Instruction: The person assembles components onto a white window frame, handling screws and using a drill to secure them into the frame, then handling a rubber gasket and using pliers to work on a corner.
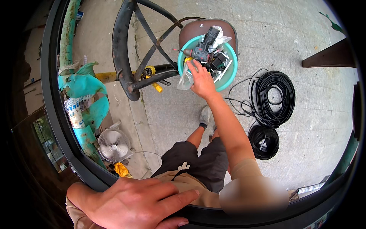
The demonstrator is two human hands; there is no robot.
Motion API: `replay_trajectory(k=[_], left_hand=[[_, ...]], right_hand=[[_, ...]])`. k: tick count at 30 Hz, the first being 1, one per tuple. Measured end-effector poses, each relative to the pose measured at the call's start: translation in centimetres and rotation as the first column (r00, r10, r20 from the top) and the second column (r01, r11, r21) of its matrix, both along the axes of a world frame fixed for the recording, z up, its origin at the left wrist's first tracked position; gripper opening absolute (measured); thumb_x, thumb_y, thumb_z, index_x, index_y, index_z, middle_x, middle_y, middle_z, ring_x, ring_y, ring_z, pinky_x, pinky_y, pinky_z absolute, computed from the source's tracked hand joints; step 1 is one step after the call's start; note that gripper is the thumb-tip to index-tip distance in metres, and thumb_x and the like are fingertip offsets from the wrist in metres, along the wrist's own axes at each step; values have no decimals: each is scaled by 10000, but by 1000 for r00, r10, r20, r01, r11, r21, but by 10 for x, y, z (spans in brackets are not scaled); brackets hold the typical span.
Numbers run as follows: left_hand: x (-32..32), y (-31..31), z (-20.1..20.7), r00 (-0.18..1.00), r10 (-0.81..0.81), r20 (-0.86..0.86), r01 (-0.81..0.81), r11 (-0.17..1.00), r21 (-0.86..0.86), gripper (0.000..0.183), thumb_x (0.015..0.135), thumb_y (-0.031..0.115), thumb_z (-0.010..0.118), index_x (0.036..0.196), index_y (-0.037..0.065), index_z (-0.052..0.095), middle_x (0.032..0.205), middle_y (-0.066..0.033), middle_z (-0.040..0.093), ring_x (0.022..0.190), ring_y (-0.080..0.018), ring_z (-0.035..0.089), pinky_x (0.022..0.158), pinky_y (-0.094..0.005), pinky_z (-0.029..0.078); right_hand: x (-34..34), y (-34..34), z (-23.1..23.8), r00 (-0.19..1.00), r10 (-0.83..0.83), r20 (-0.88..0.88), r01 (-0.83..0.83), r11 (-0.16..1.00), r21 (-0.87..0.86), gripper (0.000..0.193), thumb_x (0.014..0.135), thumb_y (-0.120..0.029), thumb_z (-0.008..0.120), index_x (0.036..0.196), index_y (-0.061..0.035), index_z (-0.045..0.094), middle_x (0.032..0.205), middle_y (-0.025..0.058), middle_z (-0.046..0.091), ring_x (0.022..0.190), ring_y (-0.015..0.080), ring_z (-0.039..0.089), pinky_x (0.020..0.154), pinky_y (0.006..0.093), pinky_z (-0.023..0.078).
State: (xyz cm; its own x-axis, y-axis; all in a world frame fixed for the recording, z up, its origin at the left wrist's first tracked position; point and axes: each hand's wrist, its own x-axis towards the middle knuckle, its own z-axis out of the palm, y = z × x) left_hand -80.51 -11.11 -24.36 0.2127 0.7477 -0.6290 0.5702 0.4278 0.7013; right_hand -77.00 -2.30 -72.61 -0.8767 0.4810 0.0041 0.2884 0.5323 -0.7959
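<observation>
My right hand reaches over the near left rim of a turquoise basin. Its visible fingers are stretched and slightly apart, beside a clear plastic bag and a small yellow item. Whether the fingertips touch either one, I cannot tell. A dark cordless drill lies on top of the basin's contents. Black parts, white strips and crumpled clear plastic lie around it. Close to the camera, my left hand is closed over a dark frame, thumb on the near side.
The basin stands on a brown chair seat with a black metal back. Coiled black cable and a black bucket are on the paving at right. A fan and turquoise-wrapped pole stand at left.
</observation>
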Motion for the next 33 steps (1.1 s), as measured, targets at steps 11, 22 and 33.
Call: replay_trajectory(k=[11,22,33], left_hand=[[1,-3,-4,1000,-28,3,28,1000,-4,491,1001,370,764,1383,71,689,925,-43,674,805,-229,753,581,-349,614],[9,-6,2,981,189,38,-192,980,60,465,894,186,766,1312,-8,704,970,-157,694,790,-379,716,687,-436,603],[8,-6,1,979,200,29,-201,977,65,468,890,190,772,1309,-8,707,977,-158,701,786,-373,716,680,-429,605]], right_hand=[[-15,-26,-1,956,-271,-111,247,951,-188,327,822,1,685,1138,-44,761,1135,143,737,1124,394,659,959,491,554],[52,106,47,675,-732,-90,362,436,-824,363,1123,-247,570,1343,2,712,1301,70,724,1171,187,660,1042,334,492],[31,139,-30,702,-711,-26,591,603,-535,363,1059,-267,613,1313,-36,733,1178,133,778,1092,261,722,983,395,534]])
